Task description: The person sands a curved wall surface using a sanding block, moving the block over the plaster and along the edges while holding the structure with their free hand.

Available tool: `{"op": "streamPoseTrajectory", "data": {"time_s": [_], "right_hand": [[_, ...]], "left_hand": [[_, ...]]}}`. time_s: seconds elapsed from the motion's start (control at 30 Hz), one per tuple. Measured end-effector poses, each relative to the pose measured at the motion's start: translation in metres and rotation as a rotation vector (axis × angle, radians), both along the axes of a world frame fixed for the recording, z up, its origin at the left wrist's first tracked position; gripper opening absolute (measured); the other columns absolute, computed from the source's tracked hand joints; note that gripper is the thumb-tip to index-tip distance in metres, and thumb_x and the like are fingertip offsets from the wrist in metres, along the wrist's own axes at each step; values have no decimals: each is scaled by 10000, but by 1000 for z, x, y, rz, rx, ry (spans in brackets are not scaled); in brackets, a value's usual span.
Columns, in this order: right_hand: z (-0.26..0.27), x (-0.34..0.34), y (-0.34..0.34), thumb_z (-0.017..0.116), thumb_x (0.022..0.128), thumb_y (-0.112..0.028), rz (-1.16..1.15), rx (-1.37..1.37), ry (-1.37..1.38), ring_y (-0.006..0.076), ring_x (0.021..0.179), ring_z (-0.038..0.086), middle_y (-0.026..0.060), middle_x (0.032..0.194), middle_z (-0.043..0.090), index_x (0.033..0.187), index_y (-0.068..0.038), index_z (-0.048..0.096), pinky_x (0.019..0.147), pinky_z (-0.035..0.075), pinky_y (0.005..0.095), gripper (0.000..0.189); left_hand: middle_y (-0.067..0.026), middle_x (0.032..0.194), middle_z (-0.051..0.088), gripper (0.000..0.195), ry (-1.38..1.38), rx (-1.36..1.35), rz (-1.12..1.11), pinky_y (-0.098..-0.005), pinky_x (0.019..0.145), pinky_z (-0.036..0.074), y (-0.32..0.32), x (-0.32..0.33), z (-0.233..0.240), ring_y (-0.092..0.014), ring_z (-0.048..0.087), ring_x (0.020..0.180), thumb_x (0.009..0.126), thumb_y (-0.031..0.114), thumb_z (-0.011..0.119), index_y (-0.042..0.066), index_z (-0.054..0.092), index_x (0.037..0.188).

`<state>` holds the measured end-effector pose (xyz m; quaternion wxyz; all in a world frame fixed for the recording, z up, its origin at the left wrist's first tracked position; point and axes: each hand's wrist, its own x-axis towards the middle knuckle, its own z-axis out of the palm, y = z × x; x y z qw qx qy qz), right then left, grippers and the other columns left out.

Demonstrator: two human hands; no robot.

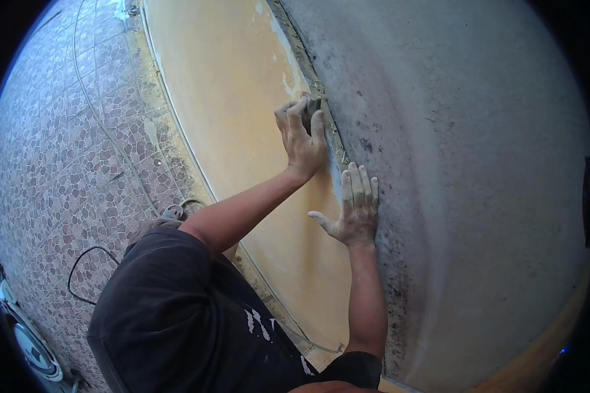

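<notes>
My left hand [302, 135], dusty, grips a small dark block-like tool [310, 105] between fingers and thumb. It is at the edge where the yellow painted wall [226, 98] meets a narrow, rough ledge [319, 88]. The tool's exact kind is partly hidden by the fingers. Lower and to the right, my right hand [356, 211] lies flat, palm down and fingers spread, over the border between the yellow wall and the stained grey wall surface [462, 172]. It holds nothing. White patches of bare or peeling paint [289, 81] show along the yellow wall's edge.
Patterned paving [78, 162] spreads at the left, with yellowish dust and debris near the wall's base. A long pale cable or hose [105, 130] crosses it. A dark cable [71, 275] loops beside the person's body. A round pale object [34, 346] stands at the lower left rim.
</notes>
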<state>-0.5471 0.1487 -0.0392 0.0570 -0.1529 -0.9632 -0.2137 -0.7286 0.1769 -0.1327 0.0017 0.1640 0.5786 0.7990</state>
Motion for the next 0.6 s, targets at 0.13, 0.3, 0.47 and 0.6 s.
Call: {"op": "streamPoseTrajectory", "data": {"time_s": [0.13, 0.3, 0.47, 0.6], "right_hand": [[4, -9, -4, 649, 831, -844, -65, 29, -112, 415, 1566, 338, 231, 1671, 369, 1649, -34, 303, 1288, 238, 616, 1203], [-2, 5, -3, 633, 847, -840, -80, 0, -39, 418, 1566, 338, 251, 1670, 358, 1646, -11, 306, 1289, 234, 613, 1197], [-3, 9, 4, 607, 866, -844, 20, 15, -7, 430, 1552, 359, 273, 1639, 378, 1632, -1, 320, 1276, 266, 622, 1175], [-5, 6, 2, 568, 883, -856, 49, -23, 105, 422, 1535, 388, 225, 1636, 389, 1634, -58, 324, 1279, 279, 611, 1123]], "left_hand": [[-242, 1243, 499, 529, 164, 89, -227, -518, 973, 448, -44, 76, -47, -401, 509, 1140, 950, 115, 768, 64, 490, 1397], [-242, 1257, 496, 535, 17, 78, -129, -514, 965, 453, -15, 18, -19, -410, 515, 1132, 947, 101, 769, 69, 493, 1405], [-227, 1263, 490, 590, 82, 93, -146, -519, 978, 449, -32, 76, -12, -397, 494, 1161, 938, 124, 773, 74, 482, 1450], [-212, 1263, 489, 657, 295, 240, -313, -514, 970, 456, -52, 123, -49, -360, 504, 1162, 877, 137, 834, 93, 489, 1434]]}}
